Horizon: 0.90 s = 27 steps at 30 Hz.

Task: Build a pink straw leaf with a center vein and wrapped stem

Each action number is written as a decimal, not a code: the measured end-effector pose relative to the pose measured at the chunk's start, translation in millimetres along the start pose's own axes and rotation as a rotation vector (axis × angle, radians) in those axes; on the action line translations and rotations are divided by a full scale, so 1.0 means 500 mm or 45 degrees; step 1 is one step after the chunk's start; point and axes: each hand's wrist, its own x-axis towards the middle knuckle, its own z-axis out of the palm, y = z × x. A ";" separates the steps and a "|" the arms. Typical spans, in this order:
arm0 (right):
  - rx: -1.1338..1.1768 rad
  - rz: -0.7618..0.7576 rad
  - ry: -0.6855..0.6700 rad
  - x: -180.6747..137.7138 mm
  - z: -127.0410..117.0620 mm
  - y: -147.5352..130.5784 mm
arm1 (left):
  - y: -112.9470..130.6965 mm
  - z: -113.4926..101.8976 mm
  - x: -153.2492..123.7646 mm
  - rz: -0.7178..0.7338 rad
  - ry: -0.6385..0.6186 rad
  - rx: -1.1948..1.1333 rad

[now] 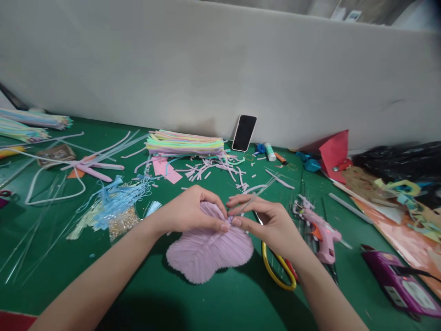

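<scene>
Against a pale grey upright panel (120, 64), a crowded green surface (148, 285) carries a craft job at what looks like the joining stage, with two bare hands meeting over a lilac, ribbed, petal-lobed fuzzy piece (203, 257) at the near centre. The left hand (193, 209), thumb and fingers drawn nearly together, pinches the piece at its gathered middle; the right hand (272, 225), curled with its thumb tip against that same join, closes on it from the other side. A thin greyish strand (244, 208) runs by the right fingers, though whether they grip it is hard to tell. The next move would seem to call for a firm left pinch and small, precise turns of the right fingertips, without crushing the ribbed lobes. Room is widest toward the wearer, where green shows between the forearms. Yellow-handled scissors (288, 287) lie just beside the right wrist, with a pale pink glue gun (325, 239) farther right; blue thread tassels (120, 200) crowd the left forearm. Behind the hands, short lilac offcuts (196, 171), a bundle of pastel fuzzy stems (186, 143) and a black-screened phone (244, 133) leaning on the panel bound the far edge.
</scene>
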 end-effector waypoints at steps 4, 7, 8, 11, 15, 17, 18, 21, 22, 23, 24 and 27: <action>0.048 0.025 -0.012 0.000 0.001 0.002 | 0.001 0.005 -0.001 -0.003 0.036 -0.037; 0.059 0.052 -0.010 0.001 0.001 0.003 | 0.004 0.008 0.000 -0.024 0.100 -0.033; 0.058 0.060 -0.015 0.001 0.001 0.003 | 0.004 0.009 0.000 -0.052 0.125 -0.027; 0.063 0.093 -0.051 0.002 0.002 0.005 | 0.006 0.011 -0.001 -0.144 0.157 -0.014; 0.053 0.138 -0.143 0.002 0.000 0.006 | 0.009 0.009 -0.001 -0.153 0.109 0.008; 0.015 0.140 -0.181 0.004 -0.001 0.005 | 0.011 0.009 0.000 -0.149 0.103 0.023; -0.005 0.135 -0.193 0.004 -0.001 0.005 | 0.012 0.009 0.000 -0.152 0.104 0.030; -0.041 0.107 -0.208 0.007 0.000 0.004 | 0.011 0.010 0.000 -0.184 0.091 0.056; -0.042 0.106 -0.204 0.007 0.001 0.005 | 0.011 0.010 -0.001 -0.191 0.085 0.062; -0.041 0.116 -0.201 0.007 0.001 0.005 | 0.010 0.009 -0.001 -0.187 0.081 0.066; -0.042 0.138 -0.196 0.007 0.000 0.005 | 0.009 0.008 -0.002 -0.174 0.077 0.070; -0.056 0.234 -0.214 0.006 -0.006 0.002 | 0.010 0.003 -0.004 -0.105 0.081 0.108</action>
